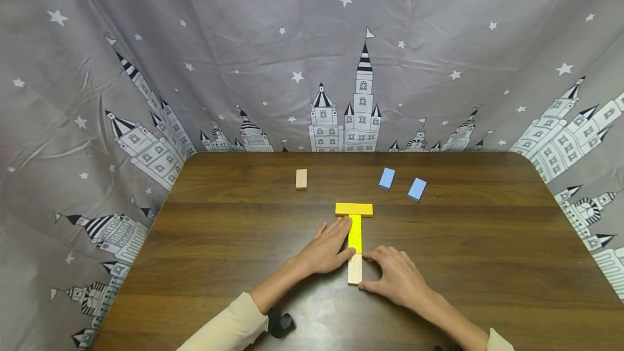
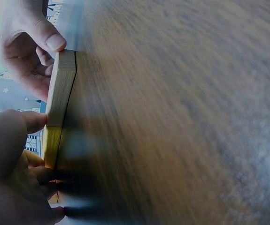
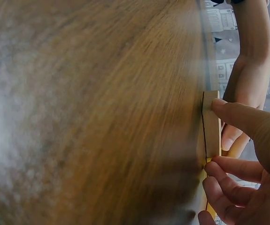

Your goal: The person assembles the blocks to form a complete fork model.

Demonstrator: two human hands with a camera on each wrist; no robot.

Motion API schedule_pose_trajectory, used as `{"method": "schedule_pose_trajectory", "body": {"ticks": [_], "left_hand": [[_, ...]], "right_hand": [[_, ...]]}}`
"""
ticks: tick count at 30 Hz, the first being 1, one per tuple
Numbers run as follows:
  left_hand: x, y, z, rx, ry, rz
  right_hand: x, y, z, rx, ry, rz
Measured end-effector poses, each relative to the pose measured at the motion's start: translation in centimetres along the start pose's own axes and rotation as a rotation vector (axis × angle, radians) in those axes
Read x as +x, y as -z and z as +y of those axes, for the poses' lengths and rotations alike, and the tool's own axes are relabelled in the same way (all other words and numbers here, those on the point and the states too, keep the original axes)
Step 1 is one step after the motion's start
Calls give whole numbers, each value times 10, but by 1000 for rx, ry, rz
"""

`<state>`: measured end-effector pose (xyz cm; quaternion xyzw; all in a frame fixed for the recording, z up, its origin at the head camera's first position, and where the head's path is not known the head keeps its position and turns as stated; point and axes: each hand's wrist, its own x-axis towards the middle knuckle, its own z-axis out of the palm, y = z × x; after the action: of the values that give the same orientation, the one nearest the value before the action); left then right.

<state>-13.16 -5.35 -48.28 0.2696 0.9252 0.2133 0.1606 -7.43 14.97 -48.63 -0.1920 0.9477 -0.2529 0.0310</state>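
Note:
On the table three blocks form a T: a yellow block point(image 1: 353, 209) lies crosswise at the far end, a second yellow block point(image 1: 355, 234) runs toward me, and a plain wooden block point(image 1: 355, 270) continues the stem. My left hand point(image 1: 324, 248) lies along the stem's left side, its fingertips at the upper yellow part and its thumb near the joint with the wooden block. On the opposite side, my right hand point(image 1: 397, 275) touches the wooden block with its thumb near the close corner and its fingertips near that joint. Both wrist views show the blocks flat, end to end.
Farther back stand another plain wooden block point(image 1: 301, 179), left of the T, and two blue blocks, one point(image 1: 387, 179) beside the other point(image 1: 417, 189), to the right. A grey curtain point(image 1: 273, 26) with castles and stars hangs behind the brown table point(image 1: 234, 264).

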Motion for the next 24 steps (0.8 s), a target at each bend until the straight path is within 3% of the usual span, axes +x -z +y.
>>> {"method": "schedule_pose_trajectory", "body": {"ticks": [11,18,24], "left_hand": [[0,0,-1,-6,-4,-1],[0,0,-2,5,-7,-2],[-1,1,-1,0,-12,-5]], "right_hand": [[1,-2,1,0,9,21],[1,2,4,9,-13,-15],[3,16,23,107,-1,39]]}}
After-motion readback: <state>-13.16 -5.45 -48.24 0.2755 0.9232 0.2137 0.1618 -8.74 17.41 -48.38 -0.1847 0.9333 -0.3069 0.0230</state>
